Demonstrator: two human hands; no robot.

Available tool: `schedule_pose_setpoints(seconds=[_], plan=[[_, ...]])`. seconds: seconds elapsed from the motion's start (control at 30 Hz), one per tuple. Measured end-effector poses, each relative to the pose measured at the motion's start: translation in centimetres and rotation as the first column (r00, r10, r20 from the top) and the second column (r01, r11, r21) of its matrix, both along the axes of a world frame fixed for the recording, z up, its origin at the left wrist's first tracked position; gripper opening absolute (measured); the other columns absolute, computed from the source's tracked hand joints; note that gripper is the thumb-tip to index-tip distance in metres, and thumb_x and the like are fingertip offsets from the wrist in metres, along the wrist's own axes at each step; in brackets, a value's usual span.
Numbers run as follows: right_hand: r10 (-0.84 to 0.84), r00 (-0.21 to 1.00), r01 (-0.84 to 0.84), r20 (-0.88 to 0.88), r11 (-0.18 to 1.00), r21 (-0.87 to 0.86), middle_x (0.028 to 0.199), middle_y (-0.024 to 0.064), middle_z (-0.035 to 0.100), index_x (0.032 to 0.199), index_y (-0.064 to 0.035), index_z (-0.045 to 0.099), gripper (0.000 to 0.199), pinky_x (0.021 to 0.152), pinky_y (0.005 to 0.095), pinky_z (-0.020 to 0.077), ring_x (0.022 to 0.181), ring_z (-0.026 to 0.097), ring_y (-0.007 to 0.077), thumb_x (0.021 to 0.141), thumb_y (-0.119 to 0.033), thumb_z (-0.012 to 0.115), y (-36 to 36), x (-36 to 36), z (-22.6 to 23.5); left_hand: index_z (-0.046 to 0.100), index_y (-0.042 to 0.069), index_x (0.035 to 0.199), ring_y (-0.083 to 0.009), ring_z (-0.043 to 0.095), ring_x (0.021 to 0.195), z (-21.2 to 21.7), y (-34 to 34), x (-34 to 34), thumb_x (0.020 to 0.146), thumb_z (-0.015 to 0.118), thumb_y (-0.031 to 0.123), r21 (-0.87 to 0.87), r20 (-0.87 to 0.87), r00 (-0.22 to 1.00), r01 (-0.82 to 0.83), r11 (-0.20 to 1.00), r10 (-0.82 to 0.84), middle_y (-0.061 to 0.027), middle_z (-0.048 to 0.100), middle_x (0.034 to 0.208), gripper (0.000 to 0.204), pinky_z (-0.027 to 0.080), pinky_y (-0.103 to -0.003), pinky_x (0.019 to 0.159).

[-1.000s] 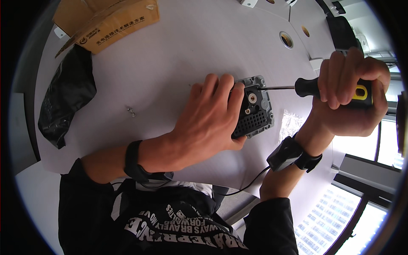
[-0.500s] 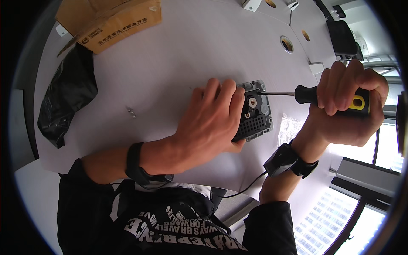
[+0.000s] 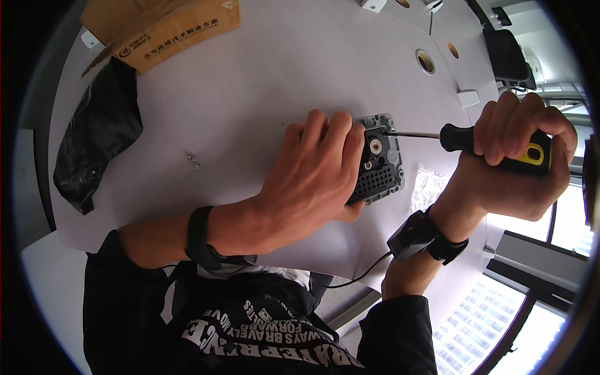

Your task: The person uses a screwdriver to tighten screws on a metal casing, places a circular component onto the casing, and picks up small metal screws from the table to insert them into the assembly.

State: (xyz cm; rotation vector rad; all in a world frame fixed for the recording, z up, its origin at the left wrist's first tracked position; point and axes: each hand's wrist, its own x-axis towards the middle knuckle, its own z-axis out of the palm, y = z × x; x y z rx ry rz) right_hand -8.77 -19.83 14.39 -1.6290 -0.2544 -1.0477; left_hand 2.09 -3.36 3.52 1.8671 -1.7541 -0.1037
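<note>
A grey square wall-socket module with a black back lies on the white table. My left hand covers its left side and presses it down, fingers curled over its top edge. My right hand is closed around the black and yellow handle of a screwdriver. The metal shaft runs left and its tip touches the module's upper part. Both wrists wear black bands.
Two small screws lie on the table left of my left hand. A black plastic bag and a brown cardboard box sit at the far left. A clear small bag lies right of the module. Round table holes lie beyond.
The screwdriver and my right hand shifted slightly up and turned a little; the left hand and module stayed in place.
</note>
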Motion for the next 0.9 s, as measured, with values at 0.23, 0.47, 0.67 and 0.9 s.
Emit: schedule_pose_setpoints(seconds=[0.23, 0.47, 0.67, 0.9], plan=[[-0.038, 0.999, 0.038, -0.009, 0.999, 0.002, 0.063, 0.0049, 0.047, 0.098, -0.0036, 0.065, 0.038, 0.038, 0.0251, 0.0276, 0.045, 0.035, 0.0117, 0.095, -0.023, 0.031, 0.1, 0.0, 0.1, 0.049, -0.009, 0.132, -0.0319, 0.046, 0.105, 0.0, -0.1, -0.1, 0.057, 0.094, 0.033, -0.002, 0.023, 1.0, -0.006, 1.0, 0.006, -0.0171, 0.044, 0.114, 0.097, 0.045, -0.044, 0.09], [-0.074, 0.997, 0.074, 0.011, 0.997, -0.003, 0.063, 0.0055, 0.046, 0.096, -0.004, 0.064, 0.038, 0.038, 0.0262, 0.027, 0.044, 0.035, 0.0126, 0.092, -0.022, 0.031, 0.8, 0.2, 0.0, 0.049, -0.009, 0.132, -0.0316, 0.046, 0.104, 0.0, 0.2, 0.0, 0.058, 0.094, 0.034, -0.011, 0.026, 1.0, -0.01, 1.0, 0.01, -0.0171, 0.044, 0.114, 0.097, 0.045, -0.043, 0.089], [-0.115, 0.993, 0.115, 0.013, 0.993, -0.017, 0.063, 0.0058, 0.045, 0.095, -0.0044, 0.064, 0.037, 0.039, 0.0267, 0.0267, 0.044, 0.034, 0.0131, 0.091, -0.021, 0.031, 1.2, 0.0, -0.2, 0.054, -0.01, 0.125, -0.0297, 0.047, 0.102, -0.3, 0.3, -0.1, 0.059, 0.091, 0.036, -0.049, 0.055, 0.998, -0.011, 0.999, 0.014, -0.0168, 0.047, 0.113, 0.089, 0.045, -0.042, 0.085], [-0.125, 0.992, 0.125, -0.003, 0.992, 0.031, 0.063, 0.0054, 0.044, 0.094, -0.0049, 0.063, 0.035, 0.04, 0.027, 0.0265, 0.045, 0.034, 0.0129, 0.09, -0.02, 0.031, 1.4, -0.3, 0.0, 0.051, -0.01, 0.129, -0.0312, 0.047, 0.103, -0.2, 0.3, 0.1, 0.059, 0.093, 0.036, -0.045, 0.038, 0.999, -0.001, 0.999, 0.003, -0.0174, 0.046, 0.113, 0.093, 0.046, -0.041, 0.089]])
